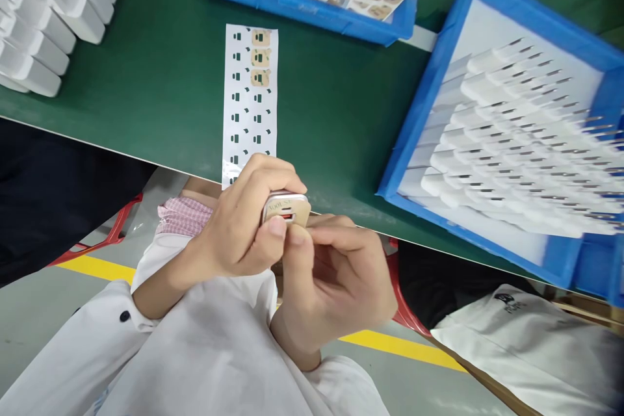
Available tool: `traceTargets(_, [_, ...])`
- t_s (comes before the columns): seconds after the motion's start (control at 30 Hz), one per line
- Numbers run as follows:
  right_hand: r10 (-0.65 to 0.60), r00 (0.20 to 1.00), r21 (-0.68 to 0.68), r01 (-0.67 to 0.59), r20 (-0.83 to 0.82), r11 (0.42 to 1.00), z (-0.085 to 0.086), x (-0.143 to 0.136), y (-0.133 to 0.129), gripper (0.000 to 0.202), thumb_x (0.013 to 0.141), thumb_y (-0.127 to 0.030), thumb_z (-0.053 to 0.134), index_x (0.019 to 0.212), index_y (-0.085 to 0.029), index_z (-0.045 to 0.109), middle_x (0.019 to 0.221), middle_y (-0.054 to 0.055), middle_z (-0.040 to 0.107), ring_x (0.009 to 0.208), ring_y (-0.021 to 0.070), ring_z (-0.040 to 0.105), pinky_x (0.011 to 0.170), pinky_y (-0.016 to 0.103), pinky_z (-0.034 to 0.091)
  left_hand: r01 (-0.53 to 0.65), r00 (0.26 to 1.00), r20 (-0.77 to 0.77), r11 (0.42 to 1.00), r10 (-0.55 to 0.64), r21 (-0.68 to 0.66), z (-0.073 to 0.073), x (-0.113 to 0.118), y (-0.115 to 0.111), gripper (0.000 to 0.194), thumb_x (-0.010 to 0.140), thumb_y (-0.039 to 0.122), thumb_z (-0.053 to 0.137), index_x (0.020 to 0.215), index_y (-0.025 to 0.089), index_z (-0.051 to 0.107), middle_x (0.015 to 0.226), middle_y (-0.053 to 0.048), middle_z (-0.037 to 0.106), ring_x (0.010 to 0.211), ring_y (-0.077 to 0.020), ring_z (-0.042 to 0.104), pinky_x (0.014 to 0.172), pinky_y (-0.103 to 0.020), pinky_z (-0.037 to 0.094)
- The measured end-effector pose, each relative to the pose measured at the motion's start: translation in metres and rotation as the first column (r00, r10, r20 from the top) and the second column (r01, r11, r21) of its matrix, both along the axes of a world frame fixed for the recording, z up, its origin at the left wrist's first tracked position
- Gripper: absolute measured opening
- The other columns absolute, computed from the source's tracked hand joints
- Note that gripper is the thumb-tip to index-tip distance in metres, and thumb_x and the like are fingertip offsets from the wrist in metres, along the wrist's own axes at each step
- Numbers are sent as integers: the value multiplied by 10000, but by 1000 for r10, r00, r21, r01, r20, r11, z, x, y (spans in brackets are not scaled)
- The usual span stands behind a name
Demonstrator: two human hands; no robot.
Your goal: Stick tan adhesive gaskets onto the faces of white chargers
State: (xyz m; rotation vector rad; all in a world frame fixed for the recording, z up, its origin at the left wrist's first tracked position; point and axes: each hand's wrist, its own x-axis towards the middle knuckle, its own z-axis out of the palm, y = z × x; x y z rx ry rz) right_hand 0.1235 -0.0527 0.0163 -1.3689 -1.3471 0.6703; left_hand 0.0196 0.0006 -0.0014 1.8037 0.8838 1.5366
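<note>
A small white charger-like block point(286, 208) with a tan sticker on its end face sits in my left hand point(248, 221), whose fingers wrap round it. The end face shows a slot with red inside and a smaller slot. My right hand point(336, 273) touches the lower edge of that face with its thumb, the fingers bent in beside it; whether it pinches anything is hidden. Just beyond my hands lies a white backing sheet point(249, 104) with cut-out holes and three tan stickers point(260, 57) at its top right.
A blue tray point(302, 6) of tan sticker sheets is at the top. At the right, a blue bin point(414, 123) holds rows of white blocks with metal prongs point(517, 136). More white blocks point(58, 13) fill the upper left of the green table point(160, 78). People sit on both sides.
</note>
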Motion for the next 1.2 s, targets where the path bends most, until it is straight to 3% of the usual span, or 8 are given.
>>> traceTargets(0.1, [-171, 975, 131, 153, 142, 980, 0, 5, 3, 206, 872, -168, 763, 895, -263, 582, 731, -35, 560, 634, 146, 544, 563, 318, 424, -18, 1000, 7, 1000, 18, -3, -5, 2, 0, 230, 1070, 320, 345, 1119, 196, 532, 1010, -78, 580, 933, -200, 600, 769, -370, 559])
traceTargets(0.17, [-182, 973, 92, 170, 138, 981, 0, 13, 6, 251, 848, -234, 809, 883, -262, 562, 735, -45, 519, 641, 137, 520, 576, 304, 430, -11, 999, 33, 1000, 12, -29, -7, 3, -1, 247, 1080, 344, 350, 1113, 192, 542, 994, -74, 594, 932, -198, 609, 769, -365, 556])
traceTargets(0.3, [35, 999, -78, -37, -27, 996, -1, 23, 15, 267, 905, -439, 737, 1020, -262, 574, 803, -38, 544, 682, 133, 542, 597, 285, 464, 39, 993, 115, 996, -29, -85, -5, 4, -4, 306, 1093, 383, 343, 1072, 196, 585, 971, -62, 629, 895, -184, 623, 767, -346, 546])
traceTargets(0.43, [174, 977, -131, -190, -124, 973, -3, 16, 20, 361, 909, -458, 722, 1183, -278, 570, 846, -32, 603, 690, 132, 562, 575, 269, 460, 71, 986, 160, 975, -38, -209, -7, 7, -8, 479, 1094, 509, 252, 1051, 217, 629, 1012, -61, 605, 857, -180, 602, 725, -337, 535])
traceTargets(0.63, [206, 950, -155, -246, -236, 957, -3, 13, 24, 153, 992, -407, 631, 1018, -261, 667, 689, -56, 584, 585, 107, 525, 534, 242, 395, -29, 953, 299, 996, 52, -83, -29, 16, -6, 362, 1069, 542, 386, 1298, 271, 453, 964, -14, 479, 777, -143, 497, 668, -296, 488])
traceTargets(0.9, [106, 925, -242, -204, -365, 949, -20, 12, 30, 404, 996, -536, 570, 744, -220, 551, 548, -84, 462, 439, 70, 355, 445, 230, 304, -13, 965, 259, 997, 32, -75, -45, 14, -3, 345, 1072, 569, 347, 1283, 301, 395, 1063, -35, 497, 901, -153, 555, 648, -249, 507])
traceTargets(1.07, [164, 952, -318, -244, -259, 916, -10, 18, 32, 383, 841, -519, 771, 758, -225, 540, 540, -103, 395, 481, 68, 340, 464, 218, 272, -25, 979, 204, 1000, 25, -3, -48, 14, -3, 403, 1054, 612, 333, 1272, 287, 430, 1004, -27, 503, 852, -168, 536, 669, -296, 516])
traceTargets(1.2, [132, 959, -332, -214, -251, 919, -7, 20, 38, 485, 945, -492, 642, 631, -226, 385, 502, -95, 342, 454, 57, 280, 444, 216, 232, -9, 981, 192, 999, 0, 43, -57, 19, -5, 473, 1028, 636, 370, 1331, 275, 413, 1051, -38, 502, 837, -172, 546, 692, -329, 510])
